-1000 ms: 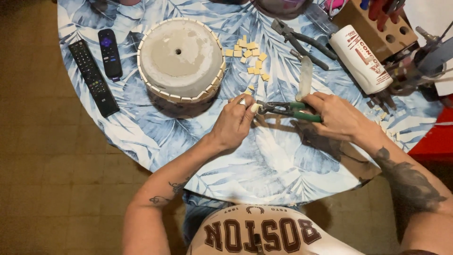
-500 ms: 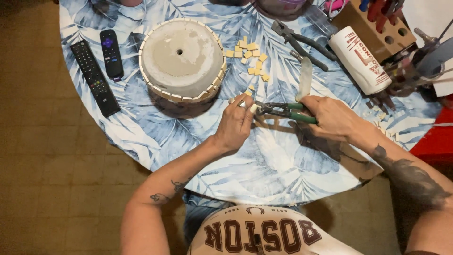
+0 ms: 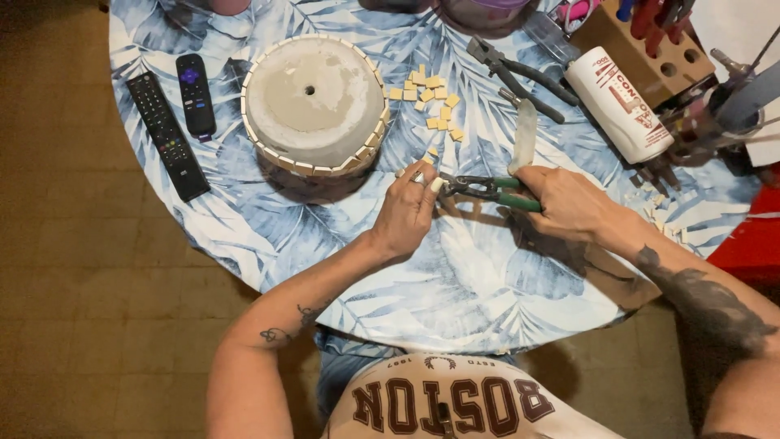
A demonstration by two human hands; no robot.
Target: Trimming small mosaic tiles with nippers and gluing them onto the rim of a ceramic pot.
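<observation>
My right hand grips green-handled nippers whose jaws point left. My left hand pinches a small cream tile piece right at those jaws. Both hands hover over a round table with a blue leaf-print cloth. Just beyond my left hand stands an upturned grey concrete pot with a rim band of cream tiles. A loose scatter of several small cream tiles lies to the right of the pot.
Two black remotes lie at the table's left edge. Dark pliers, a pale flat blade, a white tube and a wooden tool block sit at the back right. Tile chips lie right of my right hand.
Both hands stay together at the nippers' jaws; the left fingers have shifted slightly on the tile piece. The view has drifted a little.
</observation>
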